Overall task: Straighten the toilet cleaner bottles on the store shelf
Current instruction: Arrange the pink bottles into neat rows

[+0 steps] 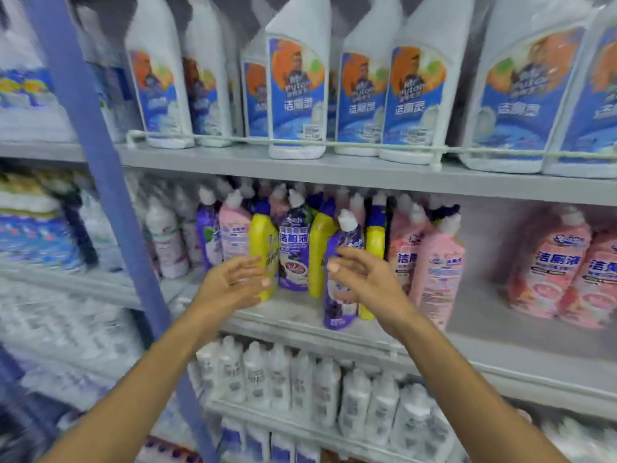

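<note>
On the middle shelf [293, 315] stands a crowded group of toilet cleaner bottles in purple, pink and yellow. A purple bottle [335, 309] with a white cap stands at the shelf's front edge, leaning right. My right hand [364, 279] is against its middle, thumb in front and fingers loosely spread; no firm grip shows. My left hand [233, 282] hovers with straight fingers just in front of a yellow bottle [263, 248]. Between the hands stands an upright purple bottle [293, 252]. Another yellow bottle [320, 248] leans beside it.
Pink bottles [437, 269] stand right of my right hand, and more [551, 272] further right past a bare gap. Large white bottles [297, 95] fill the top shelf behind a wire rail. Small white bottles [300, 385] line the shelf below. A blue upright post [110, 195] stands left.
</note>
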The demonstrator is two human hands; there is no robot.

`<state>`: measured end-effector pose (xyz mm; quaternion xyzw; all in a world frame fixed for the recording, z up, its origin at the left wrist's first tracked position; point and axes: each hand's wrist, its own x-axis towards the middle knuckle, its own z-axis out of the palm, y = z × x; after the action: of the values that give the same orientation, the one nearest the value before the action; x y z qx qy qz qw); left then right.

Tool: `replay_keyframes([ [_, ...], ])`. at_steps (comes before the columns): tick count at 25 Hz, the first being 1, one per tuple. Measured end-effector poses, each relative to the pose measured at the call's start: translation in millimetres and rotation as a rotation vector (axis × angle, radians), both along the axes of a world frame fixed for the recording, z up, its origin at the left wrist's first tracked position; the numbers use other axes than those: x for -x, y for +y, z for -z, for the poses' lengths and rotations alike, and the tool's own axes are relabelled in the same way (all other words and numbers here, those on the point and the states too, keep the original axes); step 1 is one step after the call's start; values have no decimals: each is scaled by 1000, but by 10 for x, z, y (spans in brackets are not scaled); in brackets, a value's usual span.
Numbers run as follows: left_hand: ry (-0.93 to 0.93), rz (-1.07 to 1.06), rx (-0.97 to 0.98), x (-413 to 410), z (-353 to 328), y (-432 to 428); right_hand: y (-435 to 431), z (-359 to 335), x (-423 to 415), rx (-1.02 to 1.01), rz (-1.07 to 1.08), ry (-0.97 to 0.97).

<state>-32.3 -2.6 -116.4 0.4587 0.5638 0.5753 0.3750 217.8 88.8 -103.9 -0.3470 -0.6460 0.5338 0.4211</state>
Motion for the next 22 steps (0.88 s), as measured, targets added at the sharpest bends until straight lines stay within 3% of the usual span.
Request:
replay_keyframes([
  [4,103,-207,-30,670,-250,195,88,-236,807,-81,-79,-53],
  [9,308,-300,-164,945,-684,1020,696,-553,1430,-262,22,-80],
  [14,602,-303,-120,1157,-530,1562,910,-390,1774,-389,72,-338],
  [17,645,-258,-117,1281,-464,1562,844,-238,1952,-428,190,-473],
  [19,630,-171,-117,1343,-496,1449,809,-230,2003,-445,235,-485],
  [22,749,-18,-63,1358,-550,1249,801,-281,1925,-467,183,-496],
])
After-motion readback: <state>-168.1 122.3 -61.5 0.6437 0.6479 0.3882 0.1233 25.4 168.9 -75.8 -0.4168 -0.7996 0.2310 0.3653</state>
